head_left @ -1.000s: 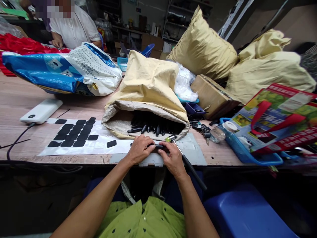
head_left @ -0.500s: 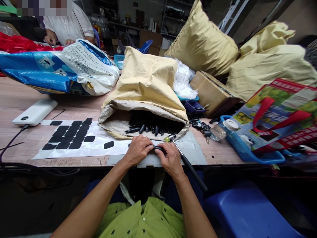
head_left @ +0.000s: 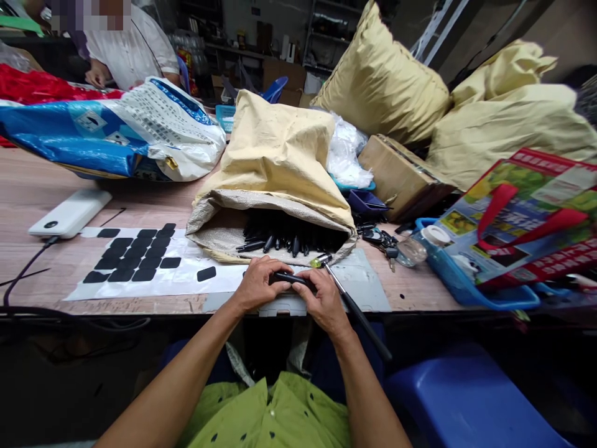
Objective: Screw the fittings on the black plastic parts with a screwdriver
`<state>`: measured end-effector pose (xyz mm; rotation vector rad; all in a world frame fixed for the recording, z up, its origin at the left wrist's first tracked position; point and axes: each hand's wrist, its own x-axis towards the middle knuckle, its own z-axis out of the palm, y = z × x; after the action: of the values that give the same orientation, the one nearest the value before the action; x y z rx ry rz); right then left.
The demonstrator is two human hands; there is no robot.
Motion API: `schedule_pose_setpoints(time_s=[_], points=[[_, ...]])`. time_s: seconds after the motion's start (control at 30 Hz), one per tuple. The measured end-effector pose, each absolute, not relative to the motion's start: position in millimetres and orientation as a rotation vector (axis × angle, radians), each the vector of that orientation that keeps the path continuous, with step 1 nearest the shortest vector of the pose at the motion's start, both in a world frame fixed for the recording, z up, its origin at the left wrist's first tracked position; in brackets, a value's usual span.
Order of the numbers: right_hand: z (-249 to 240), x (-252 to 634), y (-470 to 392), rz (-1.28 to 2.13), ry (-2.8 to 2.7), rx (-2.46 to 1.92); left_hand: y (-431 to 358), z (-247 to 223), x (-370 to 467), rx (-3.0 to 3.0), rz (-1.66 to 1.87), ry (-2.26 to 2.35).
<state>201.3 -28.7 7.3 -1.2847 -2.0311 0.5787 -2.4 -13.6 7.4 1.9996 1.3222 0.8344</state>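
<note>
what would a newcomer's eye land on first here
Probably the big yellow sack in the middle, its open mouth facing the wearer and showing a heap of black pen-like pieces. Just in front of it, the left hand and right hand hold a slim black rod between them. Over on the right, a colourful printed bag tilts above a blue tray.

1. Rod (head_left: 290, 277): plain black.
2. Sack (head_left: 280, 146): tan-yellow outside, greyish beige within.
3. Patches (head_left: 133, 256): black, on a white sheet (head_left: 181, 283).
4. Tool (head_left: 354, 309): black handle, silvery shaft, yellow-green end.
5. Table (head_left: 158, 202): pale pinkish wood grain.
6. Shirt (head_left: 261, 412): green, dark-spotted.
7. Stool (head_left: 471, 395): blue.
8. Carrier bag (head_left: 527, 208): multicoloured print, red handles.
</note>
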Motion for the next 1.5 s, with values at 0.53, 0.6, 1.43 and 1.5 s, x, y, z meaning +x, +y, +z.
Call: schedule_pose_setpoints(time_s=[0.53,0.6,1.43,1.5], points=[[15.7,208.0,-48.6,0.462,-1.963,-1.166,-20.5,15.5,-8.0,1.774,1.141,1.228],[16.6,209.4,-65.7,0.474,-2.017,-1.083,-23.2,11.8,-9.4,1.606,1.347,1.234],[12.9,225.4,-86.8,-0.011,-1.908,-1.49,11.2,11.3,-48.1,1.896,1.253,2.15],[14.1,239.7,-74.1,-0.126,-1.825,-1.646,4.0,19.0,-33.2,1.949,1.239,1.972]])
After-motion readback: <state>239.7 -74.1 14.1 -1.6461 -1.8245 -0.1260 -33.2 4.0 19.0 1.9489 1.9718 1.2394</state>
